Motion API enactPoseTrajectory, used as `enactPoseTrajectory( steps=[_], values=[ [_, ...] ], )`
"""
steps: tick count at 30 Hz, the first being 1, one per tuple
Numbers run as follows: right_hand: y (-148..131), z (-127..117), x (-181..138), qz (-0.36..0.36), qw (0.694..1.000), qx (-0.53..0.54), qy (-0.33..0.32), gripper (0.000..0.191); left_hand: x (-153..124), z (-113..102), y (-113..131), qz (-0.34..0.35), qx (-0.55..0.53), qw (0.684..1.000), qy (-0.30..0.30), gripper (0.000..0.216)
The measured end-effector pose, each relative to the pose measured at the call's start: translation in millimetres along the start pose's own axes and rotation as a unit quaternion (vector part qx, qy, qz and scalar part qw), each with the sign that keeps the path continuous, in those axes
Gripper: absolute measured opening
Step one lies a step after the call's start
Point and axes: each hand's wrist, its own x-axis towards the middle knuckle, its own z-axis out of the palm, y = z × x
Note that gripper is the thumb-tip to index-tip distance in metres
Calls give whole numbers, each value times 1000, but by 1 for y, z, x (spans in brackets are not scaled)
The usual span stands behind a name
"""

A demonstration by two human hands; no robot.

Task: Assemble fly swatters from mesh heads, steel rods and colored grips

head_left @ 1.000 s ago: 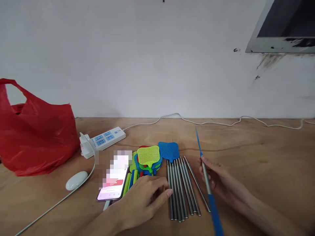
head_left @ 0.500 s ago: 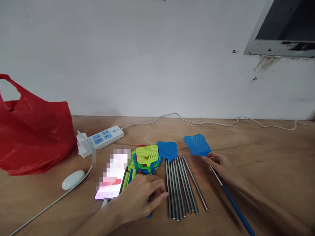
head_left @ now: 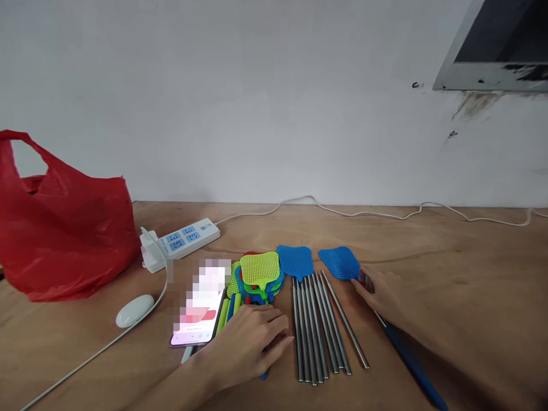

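On the table [head_left: 471, 257], the right hand [head_left: 381, 291] is gripping a blue swatter [head_left: 340, 262] near its head; the left hand [head_left: 252, 339] is covering coloured handles [head_left: 233, 308], grip unclear.

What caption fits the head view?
Right hand holds a blue swatter beside steel rods; left hand rests on coloured handles.

The 2 forearms are reaching in from the near edge, the left hand [head_left: 252, 339] lying palm down with fingers loosely bent and pointing right, the right hand [head_left: 381, 294] resting low, knuckles up, fingers curled in a light grip.
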Motion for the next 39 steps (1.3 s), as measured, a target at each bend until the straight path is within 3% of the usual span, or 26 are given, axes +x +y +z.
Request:
enactPoseTrajectory(
  steps=[9, 17, 22, 27, 33, 39],
  values=[
    [-48, -6, 12, -129, 990, -26, -50, 17, -2, 3, 1, 1, 40, 999, -14, 18],
    [-77, -5, 25, -196, 979, -15, -54, 15, -4, 9, -3, 17, 49, 999, -10, 17],
    [-85, 7, 32, -209, 975, -10, -68, 42, -5, 10, -4, 16, 40, 999, 13, 17],
    [-85, 19, 36, -213, 972, -9, -97, 59, -6, 4, -5, -23, -5, 997, 76, 21],
    [-88, 20, 38, -214, 971, -14, -109, 51, -6, 1, -9, -100, -1, 987, 124, 25],
    [-93, 20, 36, -217, 971, -28, -102, 45, -4, 4, -12, -111, 32, 987, 110, 37]
  ],
)
